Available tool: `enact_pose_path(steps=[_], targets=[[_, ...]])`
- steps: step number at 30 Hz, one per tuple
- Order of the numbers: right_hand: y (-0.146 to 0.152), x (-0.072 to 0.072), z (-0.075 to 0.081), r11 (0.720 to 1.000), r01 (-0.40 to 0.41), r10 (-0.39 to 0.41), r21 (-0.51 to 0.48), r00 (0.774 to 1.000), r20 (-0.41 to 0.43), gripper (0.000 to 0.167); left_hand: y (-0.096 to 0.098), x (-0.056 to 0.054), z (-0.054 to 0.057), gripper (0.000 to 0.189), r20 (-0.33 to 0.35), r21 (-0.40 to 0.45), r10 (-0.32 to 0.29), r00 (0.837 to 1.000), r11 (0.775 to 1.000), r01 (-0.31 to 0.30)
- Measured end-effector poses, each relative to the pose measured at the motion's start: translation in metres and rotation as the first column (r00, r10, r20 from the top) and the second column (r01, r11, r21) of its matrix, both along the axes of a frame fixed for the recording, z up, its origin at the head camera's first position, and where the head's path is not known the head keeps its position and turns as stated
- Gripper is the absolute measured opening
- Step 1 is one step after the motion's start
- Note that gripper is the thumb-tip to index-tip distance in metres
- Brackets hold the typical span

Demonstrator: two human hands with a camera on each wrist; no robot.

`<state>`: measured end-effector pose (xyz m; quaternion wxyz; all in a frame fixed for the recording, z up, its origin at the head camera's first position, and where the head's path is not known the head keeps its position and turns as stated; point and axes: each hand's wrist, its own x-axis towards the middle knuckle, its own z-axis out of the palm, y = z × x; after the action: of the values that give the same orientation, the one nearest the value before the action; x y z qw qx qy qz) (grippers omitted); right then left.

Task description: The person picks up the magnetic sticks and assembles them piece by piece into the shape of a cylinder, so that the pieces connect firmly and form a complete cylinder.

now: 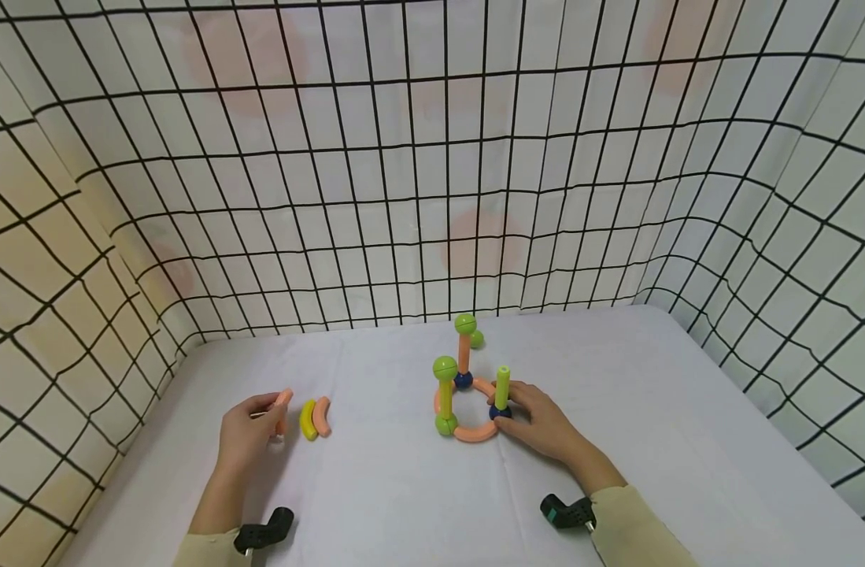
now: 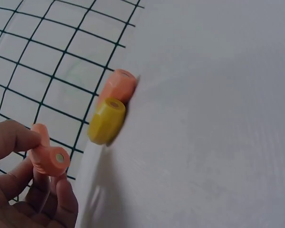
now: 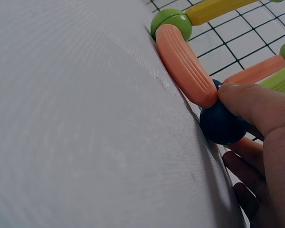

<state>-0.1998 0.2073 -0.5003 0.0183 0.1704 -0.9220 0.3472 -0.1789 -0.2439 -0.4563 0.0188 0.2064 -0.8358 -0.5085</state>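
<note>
My left hand (image 1: 246, 431) pinches orange stick pieces (image 2: 50, 159) above the table, one with a round metal disc in its end; whether they are two separate sticks I cannot tell. Beside that hand lie a yellow curved stick (image 1: 308, 420) and an orange curved stick (image 1: 322, 416). My right hand (image 1: 541, 417) grips a dark blue ball (image 3: 223, 124) between thumb and fingers. That ball is a corner of a ring of orange curved sticks (image 3: 185, 66). Upright sticks rise from the ring: light green (image 1: 502, 387), yellow (image 1: 445, 400) and orange (image 1: 463, 353), the latter two topped by green balls.
A loose-looking green ball (image 1: 477, 339) sits behind the structure. Black wire mesh (image 1: 418, 197) before white sheeting encloses the white-covered table (image 1: 389, 488) at the back and sides. Black camera mounts (image 1: 265, 531) are on both wrists.
</note>
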Motion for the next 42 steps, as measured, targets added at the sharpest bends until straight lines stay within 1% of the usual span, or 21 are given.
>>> enact_pose_path(steps=[3, 6, 11, 13, 15, 18, 21, 23, 28, 34, 37, 42], targets=[[0.001, 0.000, 0.000, 1.000, -0.003, 0.003, 0.000, 1.000, -0.005, 0.044, 0.004, -0.001, 0.005, 0.045, -0.027, 0.019, 0.005, 1.000, 1.000, -0.004], [0.001, 0.000, 0.000, 1.000, 0.000, 0.000, 0.000, 1.000, -0.010, 0.044, 0.007, -0.002, 0.008, 0.048, -0.055, 0.050, -0.012, 0.998, 0.999, 0.014], [0.001, 0.001, -0.001, 1.000, -0.003, 0.003, -0.019, 1.000, -0.005, 0.042, 0.013, -0.001, 0.014, 0.063, -0.102, 0.114, -0.077, 0.992, 0.990, 0.088], [0.001, 0.000, -0.001, 0.999, -0.011, 0.010, -0.031, 1.000, -0.006, 0.038, 0.015, -0.001, 0.015, 0.067, -0.116, 0.131, -0.103, 0.988, 0.984, 0.118], [0.001, 0.000, 0.000, 0.999, -0.021, 0.021, -0.038, 1.000, -0.013, 0.035, 0.017, -0.001, 0.017, 0.065, -0.119, 0.143, -0.125, 0.985, 0.979, 0.142], [0.000, 0.000, 0.000, 0.999, -0.021, 0.021, -0.037, 1.000, -0.013, 0.032, 0.021, -0.002, 0.019, 0.057, -0.118, 0.147, -0.149, 0.982, 0.975, 0.165], [-0.001, 0.000, 0.001, 1.000, -0.017, 0.016, -0.019, 1.000, -0.008, 0.033, 0.025, -0.004, 0.021, 0.047, -0.118, 0.150, -0.156, 0.981, 0.973, 0.173], [-0.001, 0.000, 0.001, 1.000, -0.013, 0.013, -0.014, 1.000, -0.002, 0.034, 0.027, -0.006, 0.021, 0.046, -0.125, 0.157, -0.160, 0.979, 0.971, 0.179], [-0.001, 0.000, 0.002, 1.000, -0.009, 0.009, -0.016, 1.000, 0.000, 0.036, 0.036, -0.012, 0.024, 0.047, -0.131, 0.181, -0.168, 0.977, 0.965, 0.190], [0.000, 0.001, 0.003, 1.000, -0.010, 0.010, -0.011, 1.000, 0.002, 0.037, 0.050, -0.018, 0.030, 0.044, -0.133, 0.187, -0.185, 0.974, 0.960, 0.208], [0.000, 0.001, 0.003, 1.000, -0.010, 0.010, -0.005, 1.000, 0.002, 0.040, 0.056, -0.021, 0.033, 0.046, -0.145, 0.176, -0.192, 0.971, 0.960, 0.216], [0.000, 0.000, 0.003, 1.000, -0.011, 0.011, -0.007, 1.000, 0.006, 0.041, 0.068, -0.027, 0.038, 0.052, -0.147, 0.185, -0.213, 0.966, 0.953, 0.238]])
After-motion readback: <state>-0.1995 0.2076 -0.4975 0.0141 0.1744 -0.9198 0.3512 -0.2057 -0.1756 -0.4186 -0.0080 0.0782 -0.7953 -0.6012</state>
